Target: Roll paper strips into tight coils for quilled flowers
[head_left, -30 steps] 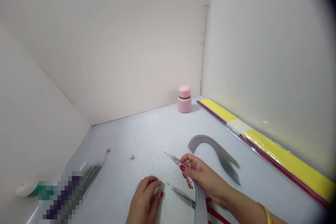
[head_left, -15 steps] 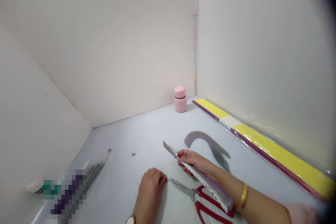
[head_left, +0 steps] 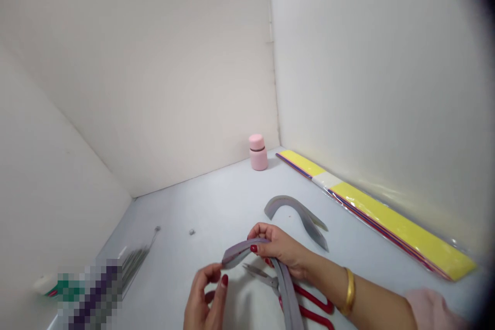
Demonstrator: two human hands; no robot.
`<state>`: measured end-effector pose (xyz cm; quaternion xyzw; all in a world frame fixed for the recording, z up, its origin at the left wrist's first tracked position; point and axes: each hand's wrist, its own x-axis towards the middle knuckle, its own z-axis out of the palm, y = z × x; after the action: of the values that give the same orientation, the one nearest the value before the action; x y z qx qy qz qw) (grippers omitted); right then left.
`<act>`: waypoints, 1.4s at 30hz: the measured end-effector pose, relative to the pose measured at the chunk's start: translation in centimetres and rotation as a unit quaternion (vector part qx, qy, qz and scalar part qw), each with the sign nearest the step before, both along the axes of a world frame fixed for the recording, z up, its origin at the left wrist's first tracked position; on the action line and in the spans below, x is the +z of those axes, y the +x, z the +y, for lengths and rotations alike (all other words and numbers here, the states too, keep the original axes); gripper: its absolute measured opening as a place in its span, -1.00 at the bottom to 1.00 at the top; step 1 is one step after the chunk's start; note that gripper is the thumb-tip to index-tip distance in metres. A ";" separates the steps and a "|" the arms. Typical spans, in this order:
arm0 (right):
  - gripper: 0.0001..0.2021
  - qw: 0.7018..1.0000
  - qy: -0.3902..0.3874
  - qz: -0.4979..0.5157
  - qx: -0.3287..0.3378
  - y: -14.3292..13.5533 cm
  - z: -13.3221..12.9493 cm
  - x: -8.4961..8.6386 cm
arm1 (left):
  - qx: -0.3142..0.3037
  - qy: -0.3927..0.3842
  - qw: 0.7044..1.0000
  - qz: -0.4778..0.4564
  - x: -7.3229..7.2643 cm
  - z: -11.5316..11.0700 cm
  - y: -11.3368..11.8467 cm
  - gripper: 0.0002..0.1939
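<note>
A bundle of thin grey-purple strips [head_left: 286, 289] bends in an arch over the table, with my right hand [head_left: 284, 250] pinching it near the top of the curve. At the strips' left end, the fingertips of my left hand [head_left: 207, 294] touch the tip, thumb apart from the index finger. Scissors with red handles [head_left: 315, 299] lie under the strips, blades pointing left and partly covered. Beyond my right hand, another curved grey strip bundle [head_left: 297, 209] rests on the table.
A pink bottle [head_left: 258, 152] stands near the back corner. Along the right wall lies a long yellow packet [head_left: 386, 216] in clear wrap. A small grey bit [head_left: 192, 232] and thin wires [head_left: 135, 265] are at the left, beside a pixelated patch.
The held strips, seen edge-on and straight before, now bend in an arch. My left hand has moved left and opened its thumb from the fingers, now at the strips' end. The view has shifted slightly.
</note>
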<state>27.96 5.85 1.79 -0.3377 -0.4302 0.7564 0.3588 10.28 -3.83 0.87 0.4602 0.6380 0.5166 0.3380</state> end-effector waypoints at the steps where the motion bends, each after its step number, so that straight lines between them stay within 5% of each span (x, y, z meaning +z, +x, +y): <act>1: -0.71 1.000 0.002 0.004 0.000 -0.1 -0.2 0.1 | 0.047 0.015 0.998 -0.039 0.2 0.9 0.0 -0.63; 3: -0.71 1.000 0.003 0.011 -0.007 -0.3 -0.4 0.3 | 0.107 0.011 0.986 -0.130 0.5 2.4 0.1 -0.50; 7: -0.70 1.000 -0.004 0.019 -0.005 -0.8 -0.5 0.3 | 0.066 -0.057 0.952 -0.294 0.4 3.9 0.2 -0.53; 12: -0.66 0.999 -0.023 0.022 0.028 -0.8 -0.8 0.1 | 0.065 -0.006 0.942 -0.330 -0.1 4.3 -0.4 -0.50; 22: -0.69 0.999 0.033 -0.022 0.023 -1.0 -1.3 0.1 | 0.081 -0.043 0.900 -0.427 -0.3 3.8 0.3 -0.40; 29: -0.75 0.985 0.126 -0.108 -0.042 -1.8 -2.8 0.2 | 0.042 -0.074 0.829 -0.553 -0.4 3.4 2.3 -0.61; 37: -0.77 0.904 0.330 -0.264 0.062 -1.4 -3.1 1.2 | 0.078 -0.128 0.875 -0.460 -0.9 2.9 2.3 -0.64; 42: -0.87 0.925 0.238 -0.289 0.066 -1.1 -2.6 1.8 | 0.052 -0.158 0.870 -0.465 -0.9 2.9 2.0 -0.52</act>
<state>26.90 3.27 3.55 -0.4167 -0.7043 0.5232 0.2379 12.26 -0.90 0.01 0.0734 0.5030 0.5801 0.6364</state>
